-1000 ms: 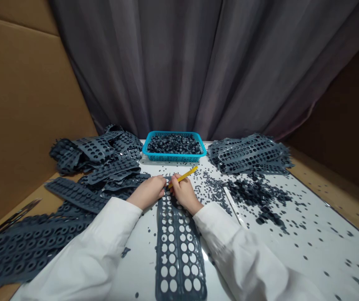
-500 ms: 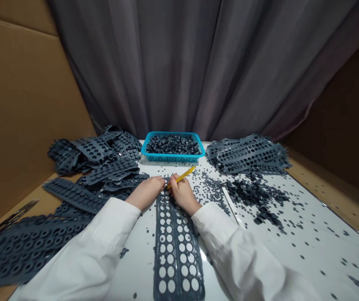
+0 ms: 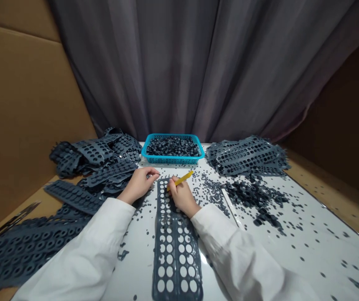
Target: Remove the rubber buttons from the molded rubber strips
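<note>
A long dark grey rubber sheet [image 3: 175,230] with rows of round holes lies lengthwise in front of me on the white table. My right hand [image 3: 182,195] is closed around a yellow stick-like tool [image 3: 184,178], over the far end of the sheet. The tool slants up to the right, and its lower tip is at the sheet's holes. Just left of the sheet's far end, my left hand [image 3: 140,184] has thumb and forefinger brought together at the tips. A tiny dark bit shows there, too small to name.
Behind the sheet stands a blue basket [image 3: 173,159] full of small dark pieces. Punched sheets are heaped at left [image 3: 98,150] and right [image 3: 248,156]. Loose dark rings [image 3: 254,194], a white strip [image 3: 232,209] and scattered discs lie right. Black tweezers [image 3: 10,223] rest far left.
My left hand has moved left off the far end of the sheet, uncovering holes there. My right hand stays in nearly the same place with the yellow tool.
</note>
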A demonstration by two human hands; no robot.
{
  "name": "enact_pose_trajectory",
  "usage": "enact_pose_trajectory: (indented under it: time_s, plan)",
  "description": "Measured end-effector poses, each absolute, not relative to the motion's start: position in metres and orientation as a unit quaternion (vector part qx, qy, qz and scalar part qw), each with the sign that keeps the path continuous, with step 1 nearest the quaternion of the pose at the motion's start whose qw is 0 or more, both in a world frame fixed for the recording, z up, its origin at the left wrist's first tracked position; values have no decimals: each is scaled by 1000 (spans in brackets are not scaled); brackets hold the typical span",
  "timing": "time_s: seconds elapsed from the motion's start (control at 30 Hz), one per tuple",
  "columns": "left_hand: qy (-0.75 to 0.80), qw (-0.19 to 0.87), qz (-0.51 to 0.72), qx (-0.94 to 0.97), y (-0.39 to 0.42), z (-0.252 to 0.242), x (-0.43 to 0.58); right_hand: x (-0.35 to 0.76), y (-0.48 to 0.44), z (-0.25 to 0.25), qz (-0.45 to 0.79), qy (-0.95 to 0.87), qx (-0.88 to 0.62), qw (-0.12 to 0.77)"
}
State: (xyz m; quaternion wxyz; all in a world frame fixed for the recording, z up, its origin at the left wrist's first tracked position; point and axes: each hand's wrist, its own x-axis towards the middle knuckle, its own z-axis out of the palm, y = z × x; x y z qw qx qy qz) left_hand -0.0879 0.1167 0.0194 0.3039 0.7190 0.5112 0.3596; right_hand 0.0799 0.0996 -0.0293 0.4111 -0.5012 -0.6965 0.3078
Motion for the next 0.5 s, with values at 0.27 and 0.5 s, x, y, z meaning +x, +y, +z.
enact_pose_trajectory:
  time_s: [0.27,0.5]
  plan:
    - [402,613,390,557,99,42,-73,98,98,21,423,-575,-407,570]
    - [264,795,420,351,69,79,-59,107,65,86,362,-636,-325,599]
